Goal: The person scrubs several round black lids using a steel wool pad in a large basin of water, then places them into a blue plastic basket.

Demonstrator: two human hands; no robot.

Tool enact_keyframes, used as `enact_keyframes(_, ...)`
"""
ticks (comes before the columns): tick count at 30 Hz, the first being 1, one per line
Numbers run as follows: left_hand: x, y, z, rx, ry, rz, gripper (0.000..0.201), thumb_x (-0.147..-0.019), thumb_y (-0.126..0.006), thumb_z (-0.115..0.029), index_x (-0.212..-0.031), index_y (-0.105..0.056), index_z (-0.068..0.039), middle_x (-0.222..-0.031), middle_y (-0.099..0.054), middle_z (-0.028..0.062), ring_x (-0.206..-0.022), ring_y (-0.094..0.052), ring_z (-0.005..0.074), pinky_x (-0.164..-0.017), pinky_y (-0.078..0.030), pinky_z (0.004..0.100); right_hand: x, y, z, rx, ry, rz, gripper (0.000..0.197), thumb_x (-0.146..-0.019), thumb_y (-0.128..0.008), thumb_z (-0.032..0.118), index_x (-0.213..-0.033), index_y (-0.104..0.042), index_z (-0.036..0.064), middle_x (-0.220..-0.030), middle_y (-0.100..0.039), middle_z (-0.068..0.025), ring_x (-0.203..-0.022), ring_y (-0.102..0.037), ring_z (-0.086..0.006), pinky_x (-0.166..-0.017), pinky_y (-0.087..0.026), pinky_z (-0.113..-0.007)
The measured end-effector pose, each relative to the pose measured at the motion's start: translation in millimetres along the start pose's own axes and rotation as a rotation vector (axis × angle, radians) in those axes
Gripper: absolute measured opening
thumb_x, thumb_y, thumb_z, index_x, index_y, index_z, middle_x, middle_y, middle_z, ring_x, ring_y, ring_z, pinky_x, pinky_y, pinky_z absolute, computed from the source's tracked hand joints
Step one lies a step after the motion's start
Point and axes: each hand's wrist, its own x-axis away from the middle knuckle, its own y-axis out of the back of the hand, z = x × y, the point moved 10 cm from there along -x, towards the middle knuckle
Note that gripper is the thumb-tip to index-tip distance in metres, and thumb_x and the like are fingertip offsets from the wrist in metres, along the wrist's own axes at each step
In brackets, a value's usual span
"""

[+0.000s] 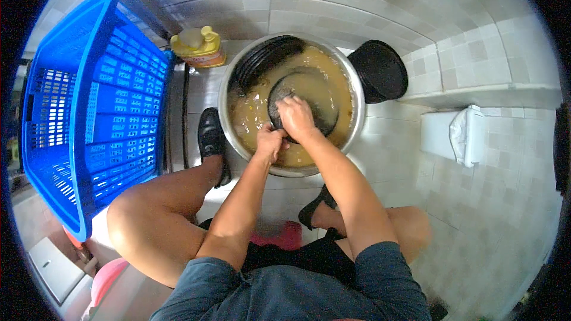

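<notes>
A wide metal basin (pixel 358 120) of murky yellowish water stands on the floor in front of me. In it lies a round black dish (pixel 326 120), partly under the water. My left hand (pixel 271 142) is closed on the dish's near-left rim. My right hand (pixel 295 116) is curled over the inside of the dish, pressing what looks like a grey scouring pad (pixel 282 102), mostly hidden under the fingers. Several black dishes (pixel 266 62) lean overlapping against the basin's far-left wall, partly in the water.
A yellow jug (pixel 199 53) stands behind the basin to the left. At far right of it is a stack of black round dishes (pixel 379 71). A big blue plastic basket (pixel 128 98) fills the left side. A white bin (pixel 437 135) with a plastic bag stands right, along the tiled wall.
</notes>
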Motion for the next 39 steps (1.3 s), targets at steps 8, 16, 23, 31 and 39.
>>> enact_keyframes(8, 1, 13, 21, 0.145, 0.207, -0.112, 0.036, -0.080, -0.054, 0.006, -0.114, -0.046, -0.001, -0.097, -0.063, 0.0187, -0.061, -0.065, 0.0328, -0.047, -0.060, 0.0436, -56, -6, -56, 0.390, -0.088, 0.114, 0.016, -0.083, -0.057, 0.012, -0.091, -0.071, 0.0100, -0.098, -0.068, -0.0065, -0.104, -0.057, -0.0259, -0.086, -0.045, -0.042)
enact_keyframes(16, 8, 10, 12, 0.248, 0.169, -0.126, 0.023, -0.083, -0.051, 0.002, -0.106, -0.050, 0.001, -0.093, -0.062, 0.0187, -0.067, -0.065, 0.0319, -0.044, -0.060, 0.0409, 9, 22, -106, 0.483, -0.207, 0.277, 0.013, -0.083, -0.058, 0.009, -0.091, -0.067, 0.0061, -0.098, -0.068, -0.0103, -0.102, -0.060, -0.0294, -0.085, -0.049, -0.043)
enact_keyframes(23, -3, 10, 25, 0.296, 0.187, -0.062, 0.020, -0.082, -0.054, 0.001, -0.101, -0.050, 0.005, -0.097, -0.059, 0.0200, -0.071, -0.064, 0.0319, -0.048, -0.062, 0.0439, 85, 23, -64, 0.328, -0.121, 0.332, 0.007, -0.076, -0.060, 0.004, -0.082, -0.063, 0.0034, -0.086, -0.067, -0.0158, -0.087, -0.063, -0.0334, -0.079, -0.052, -0.043)
enact_keyframes(31, 12, 11, 9, 0.458, 0.217, 0.065, 0.029, -0.093, -0.046, -0.029, -0.106, -0.058, -0.005, -0.101, -0.061, 0.0113, -0.085, -0.062, 0.0249, -0.064, -0.061, 0.0484, 41, -10, 22, 0.090, 0.025, 0.284, 0.006, -0.081, -0.060, 0.007, -0.084, -0.062, 0.0027, -0.090, -0.064, -0.0165, -0.092, -0.061, -0.0345, -0.082, -0.050, -0.044)
enact_keyframes(39, -1, 18, 21, 0.508, 0.232, 0.098, 0.040, -0.092, -0.040, -0.040, -0.115, -0.058, -0.012, -0.116, -0.060, 0.0094, -0.108, -0.056, 0.0275, -0.084, -0.051, 0.0553, -54, -29, 20, 0.124, -0.191, 0.111, 0.010, -0.083, -0.063, 0.010, -0.091, -0.062, 0.0031, -0.093, -0.067, -0.0171, -0.094, -0.063, -0.0365, -0.083, -0.051, -0.045)
